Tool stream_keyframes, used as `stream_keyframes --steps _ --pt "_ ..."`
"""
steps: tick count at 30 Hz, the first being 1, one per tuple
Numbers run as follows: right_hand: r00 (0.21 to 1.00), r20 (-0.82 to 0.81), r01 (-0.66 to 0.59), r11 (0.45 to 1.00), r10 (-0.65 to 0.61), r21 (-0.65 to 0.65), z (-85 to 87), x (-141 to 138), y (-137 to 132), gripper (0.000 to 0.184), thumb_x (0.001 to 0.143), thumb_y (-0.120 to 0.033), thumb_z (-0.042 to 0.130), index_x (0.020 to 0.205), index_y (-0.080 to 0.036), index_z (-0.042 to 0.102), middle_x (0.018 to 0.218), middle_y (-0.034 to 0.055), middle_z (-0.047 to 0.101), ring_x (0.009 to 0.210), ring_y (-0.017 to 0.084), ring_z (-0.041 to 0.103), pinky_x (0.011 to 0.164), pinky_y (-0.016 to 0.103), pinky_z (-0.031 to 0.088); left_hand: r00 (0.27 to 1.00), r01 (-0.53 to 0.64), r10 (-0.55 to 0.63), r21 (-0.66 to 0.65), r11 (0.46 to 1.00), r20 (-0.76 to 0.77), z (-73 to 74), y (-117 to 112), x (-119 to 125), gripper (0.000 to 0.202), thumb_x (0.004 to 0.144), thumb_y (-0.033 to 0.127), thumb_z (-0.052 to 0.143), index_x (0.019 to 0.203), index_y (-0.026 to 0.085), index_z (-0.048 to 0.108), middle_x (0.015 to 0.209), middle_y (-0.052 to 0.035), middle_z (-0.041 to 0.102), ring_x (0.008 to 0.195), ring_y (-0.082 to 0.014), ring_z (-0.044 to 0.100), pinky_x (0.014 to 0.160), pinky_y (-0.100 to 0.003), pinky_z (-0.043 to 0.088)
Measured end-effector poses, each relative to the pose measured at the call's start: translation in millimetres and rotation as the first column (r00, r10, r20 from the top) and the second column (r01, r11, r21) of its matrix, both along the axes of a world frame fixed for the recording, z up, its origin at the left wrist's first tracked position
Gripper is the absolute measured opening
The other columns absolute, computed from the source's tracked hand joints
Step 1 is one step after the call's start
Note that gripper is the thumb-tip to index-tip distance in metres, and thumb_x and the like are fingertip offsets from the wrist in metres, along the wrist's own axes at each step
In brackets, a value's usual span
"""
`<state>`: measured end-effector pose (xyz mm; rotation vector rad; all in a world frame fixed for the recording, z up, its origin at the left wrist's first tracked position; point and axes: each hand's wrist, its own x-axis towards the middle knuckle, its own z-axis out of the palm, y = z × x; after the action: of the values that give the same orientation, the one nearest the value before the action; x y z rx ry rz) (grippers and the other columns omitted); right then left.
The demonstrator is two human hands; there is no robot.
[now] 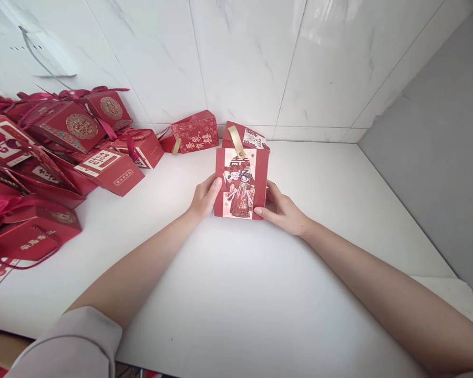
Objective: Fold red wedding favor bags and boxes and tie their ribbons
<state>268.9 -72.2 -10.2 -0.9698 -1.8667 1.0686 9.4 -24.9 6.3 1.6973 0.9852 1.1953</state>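
Between my two hands stands a red gift box (240,189) with a gold strap handle (235,140) on top and a pale printed panel showing two figures in red robes. My left hand (205,197) grips its left edge, thumb on the front face. On the opposite side, my right hand (284,211) holds the lower right edge, thumb across the front corner. The fingers behind the box are partly hidden. Just behind it sits another red box (259,137) with a white label, partly covered by the held one.
A red box with a gold strap (195,132) lies against the marble-patterned tile wall (244,63). Several red gift boxes with ribbons (71,126) are piled on the left of the white table (228,294). A grey wall (433,136) borders the table's right side.
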Motion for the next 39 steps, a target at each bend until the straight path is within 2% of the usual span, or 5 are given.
stream_keyframes --steps 8,12,22,39 --pt "1.000 0.000 -0.002 1.000 0.002 -0.003 1.0 0.5 0.2 0.093 0.095 -0.068 0.066 0.164 -0.023 0.024 0.133 0.0173 0.071 0.125 0.034 0.069 0.108 0.054 0.056 1.000 0.007 -0.006 -0.034 0.999 0.017 -3.8 2.2 -1.2 0.070 0.095 0.076 0.053 0.125 0.017 0.073 0.122 -0.0108 0.080 0.116 -0.0307 0.075 0.097 -0.038 0.060" --pt "1.000 0.004 0.004 1.000 -0.004 -0.004 1.0 0.4 0.2 0.091 0.095 -0.068 0.067 0.164 -0.025 0.025 0.134 0.0163 0.071 0.124 0.034 0.069 0.107 0.054 0.056 1.000 0.009 -0.008 -0.046 0.999 0.021 -5.3 2.8 -1.9 0.068 0.097 0.075 0.052 0.126 0.017 0.074 0.124 -0.0103 0.080 0.118 -0.0312 0.074 0.099 -0.039 0.059" --pt "1.000 -0.002 0.001 1.000 -0.001 0.009 0.2 -0.5 1.0 0.090 0.095 -0.068 0.066 0.163 -0.026 0.026 0.131 0.0152 0.072 0.122 0.033 0.070 0.107 0.054 0.056 1.000 0.001 0.000 -0.084 0.996 0.013 -1.6 2.0 -0.3 0.073 0.092 0.080 0.053 0.118 0.016 0.076 0.121 -0.0111 0.081 0.115 -0.0328 0.076 0.098 -0.042 0.060" --pt "1.000 -0.004 -0.003 1.000 0.003 0.003 1.0 -0.6 1.0 0.089 0.096 -0.068 0.066 0.163 -0.026 0.026 0.133 0.0150 0.071 0.124 0.033 0.069 0.107 0.054 0.056 1.000 0.004 -0.001 -0.089 0.996 0.028 -1.4 2.3 -0.3 0.073 0.091 0.080 0.055 0.119 0.016 0.076 0.121 -0.0111 0.081 0.116 -0.0336 0.076 0.099 -0.043 0.061"
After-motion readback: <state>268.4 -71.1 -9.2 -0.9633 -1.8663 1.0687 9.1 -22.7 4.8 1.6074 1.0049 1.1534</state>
